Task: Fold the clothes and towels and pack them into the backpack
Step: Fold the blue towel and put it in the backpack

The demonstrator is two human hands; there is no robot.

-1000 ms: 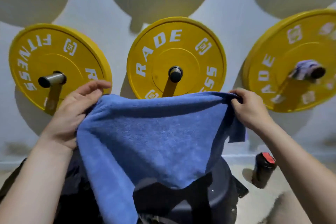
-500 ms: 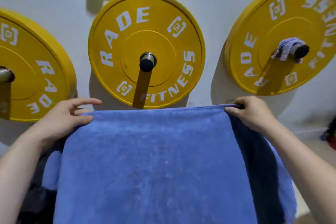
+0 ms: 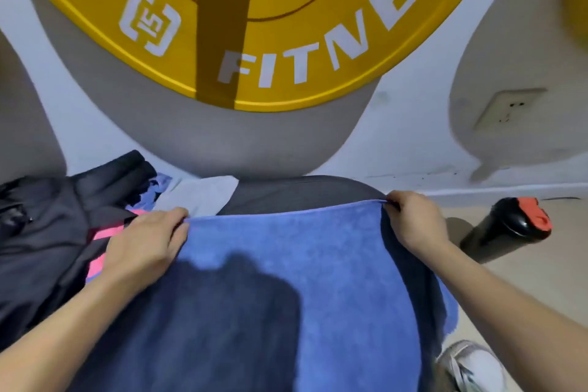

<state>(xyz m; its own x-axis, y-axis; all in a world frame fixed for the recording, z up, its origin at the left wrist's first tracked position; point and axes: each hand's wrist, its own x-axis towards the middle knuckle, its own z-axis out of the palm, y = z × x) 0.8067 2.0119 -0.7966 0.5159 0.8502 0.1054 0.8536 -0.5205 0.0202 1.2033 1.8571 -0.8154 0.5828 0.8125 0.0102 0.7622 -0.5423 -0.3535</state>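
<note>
A blue towel (image 3: 286, 251) lies spread over a dark round surface (image 3: 302, 194) in front of me. My left hand (image 3: 143, 245) pinches its far left corner, and my right hand (image 3: 413, 219) pinches its far right corner. The far edge stretches straight between both hands. The towel's right side hangs over the edge. A black backpack (image 3: 41, 232) with pink trim lies at the left, beside my left hand. A grey cloth (image 3: 200, 194) and a bit of blue fabric (image 3: 152, 191) lie just beyond my left hand.
A yellow weight plate (image 3: 286, 41) hangs on the white wall straight ahead. A black bottle with a red lid (image 3: 506, 229) lies on the floor at the right. A white shoe (image 3: 471, 366) shows at the bottom right. A wall socket (image 3: 506, 108) sits at the right.
Both hands have brought the towel down from in front of the wall onto the dark surface, still holding its top corners. My view has dropped and moved closer to the wall.
</note>
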